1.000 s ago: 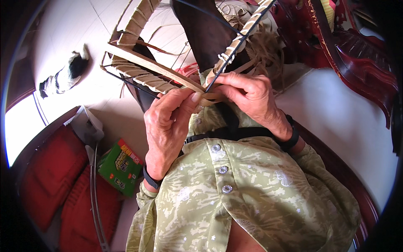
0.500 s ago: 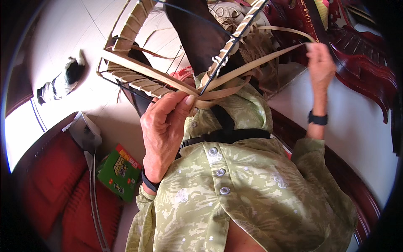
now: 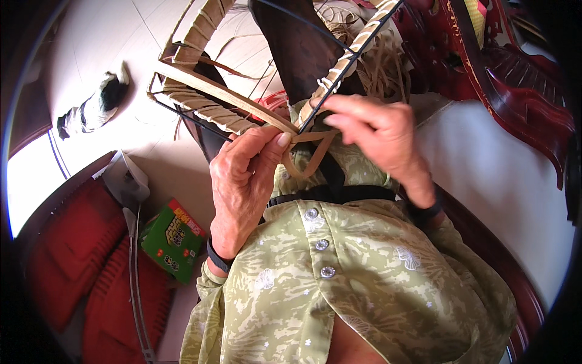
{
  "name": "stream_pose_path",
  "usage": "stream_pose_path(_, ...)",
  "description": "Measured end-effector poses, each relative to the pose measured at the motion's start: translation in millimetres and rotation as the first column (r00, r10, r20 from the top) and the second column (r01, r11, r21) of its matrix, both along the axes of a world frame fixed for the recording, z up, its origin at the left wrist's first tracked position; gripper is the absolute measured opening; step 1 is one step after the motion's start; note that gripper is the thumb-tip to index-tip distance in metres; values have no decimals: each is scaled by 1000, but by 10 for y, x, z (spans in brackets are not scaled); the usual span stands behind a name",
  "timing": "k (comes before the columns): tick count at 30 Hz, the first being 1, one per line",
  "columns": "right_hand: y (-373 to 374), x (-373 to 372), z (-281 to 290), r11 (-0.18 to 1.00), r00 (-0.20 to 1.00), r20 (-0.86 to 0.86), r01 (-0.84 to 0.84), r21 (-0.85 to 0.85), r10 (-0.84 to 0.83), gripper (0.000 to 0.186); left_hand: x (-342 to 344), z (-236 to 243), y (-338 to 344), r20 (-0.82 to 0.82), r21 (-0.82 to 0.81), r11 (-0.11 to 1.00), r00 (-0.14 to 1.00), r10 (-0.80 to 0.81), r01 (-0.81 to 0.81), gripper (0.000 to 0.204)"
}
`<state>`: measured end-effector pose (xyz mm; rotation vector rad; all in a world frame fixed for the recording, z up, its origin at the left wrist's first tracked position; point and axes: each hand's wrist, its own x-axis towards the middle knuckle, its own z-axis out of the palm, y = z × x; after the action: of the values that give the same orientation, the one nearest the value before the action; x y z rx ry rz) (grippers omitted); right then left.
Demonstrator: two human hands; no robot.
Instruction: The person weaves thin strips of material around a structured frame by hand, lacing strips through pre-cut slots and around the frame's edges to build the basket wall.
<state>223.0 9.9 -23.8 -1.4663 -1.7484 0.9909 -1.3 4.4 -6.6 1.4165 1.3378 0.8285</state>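
Since the frame taken half a second ago, the right hand (image 3: 385, 130) has come back from the right side of the picture to just right of centre, and the tan strip (image 3: 323, 151), then drawn out taut toward the upper right, now hangs in a slack loop.

Largest item noted: dark red carved furniture (image 3: 515, 115), upper right, well apart from the work. Next, the black wire frame (image 3: 353, 57), its members partly wrapped in pale strip, spans the upper centre, one corner pointing down between the hands. Beside its right-hand member lies a heap of loose strips (image 3: 385, 70).

The left hand (image 3: 245, 164), at centre, pinches strip at that corner between thumb and forefinger. The right hand is blurred, its fingertips close to the wire and to the loop's upper end; whether it grasps the strip cannot be told. The loop itself hangs just below the corner, against the light green shirt (image 3: 357, 242).

Assessment: the left pinch is best kept tight against the corner, so that turns already laid there do not loosen. Slack should be taken up evenly, with the strip lying flat; a twist in the loop would probably leave a ridge, and a sharp tug could shift the corner.
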Motion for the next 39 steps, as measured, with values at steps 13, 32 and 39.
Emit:
stream_pose_path(13,-59,-172,-54,994,993,-111,39,105,-27,19,15,-31,18,-3,74,997,1000,8,-7,11)
stream_pose_path(32,-17,155,-50,983,993,-43,113,147,-108,6,12,-15,-10,68,-57,998,997,24,-20,13)
stream_pose_path(39,9,2579,215,583,156,690,679,445,-707,25,12,8,26,79,-50,999,997,19,-16,14)
